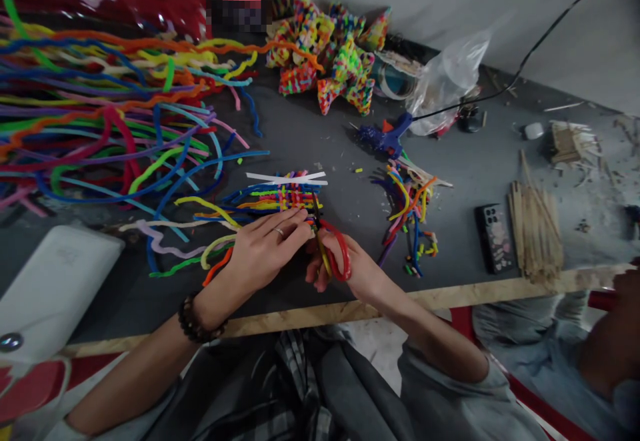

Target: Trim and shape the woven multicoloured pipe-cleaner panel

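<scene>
A small woven mat of coloured pipe cleaners lies on the grey table, with two white strips across its far side. My left hand rests flat on the mat's near edge, fingers stretched out and pressing it down; a ring and a bead bracelet show. My right hand is closed around the red handles of a pair of scissors. The blades point up at the mat's right edge, beside my left fingertips.
A big spread of loose pipe cleaners covers the left. Finished woven shapes, a blue glue gun, a plastic bag, cut scraps, a phone, wooden sticks and a white case lie around. Another person's arm is at right.
</scene>
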Demonstrator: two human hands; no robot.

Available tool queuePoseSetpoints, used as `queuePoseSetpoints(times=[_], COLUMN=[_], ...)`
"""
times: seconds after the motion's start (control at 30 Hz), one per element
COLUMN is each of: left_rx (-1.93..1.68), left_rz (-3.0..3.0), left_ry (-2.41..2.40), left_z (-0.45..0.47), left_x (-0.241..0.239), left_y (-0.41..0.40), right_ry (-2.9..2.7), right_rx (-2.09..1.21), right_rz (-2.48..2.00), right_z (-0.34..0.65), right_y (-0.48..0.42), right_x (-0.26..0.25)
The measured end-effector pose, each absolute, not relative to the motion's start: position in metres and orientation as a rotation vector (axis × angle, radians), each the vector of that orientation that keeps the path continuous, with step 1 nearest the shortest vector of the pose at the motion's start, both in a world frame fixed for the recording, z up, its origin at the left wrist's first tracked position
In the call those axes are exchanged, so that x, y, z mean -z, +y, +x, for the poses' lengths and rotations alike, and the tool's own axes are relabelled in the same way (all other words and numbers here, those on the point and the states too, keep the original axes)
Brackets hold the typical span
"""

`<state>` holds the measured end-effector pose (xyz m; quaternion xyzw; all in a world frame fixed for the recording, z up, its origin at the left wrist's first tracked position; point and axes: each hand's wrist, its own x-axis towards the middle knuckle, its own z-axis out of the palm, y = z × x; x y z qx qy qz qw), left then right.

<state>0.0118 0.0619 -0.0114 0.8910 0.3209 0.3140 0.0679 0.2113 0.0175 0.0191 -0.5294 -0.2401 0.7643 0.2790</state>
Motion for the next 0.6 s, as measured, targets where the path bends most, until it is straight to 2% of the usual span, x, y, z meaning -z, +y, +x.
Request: queuePoseSetpoints(times=[0.13, 0.37, 0.6], left_rx=[-0.977, -1.035, -1.057], left_rz=[2.672, 2.683, 2.697], left_ry=[0.959, 0.957, 0.965], left_z=[0.011, 0.011, 0.011], left_x=[0.013, 0.016, 0.016], left_y=[0.062, 0.061, 0.060], right_ry=[-0.696, -1.155, -1.243], right_rx=[-2.011, -1.893, -1.913], right_rz=[-1.446, -1.451, -1.398], right_z=[0.207, 0.213, 0.222], right_y=[0.016, 0.014, 0.007], right_x=[-0.025, -0.023, -0.007])
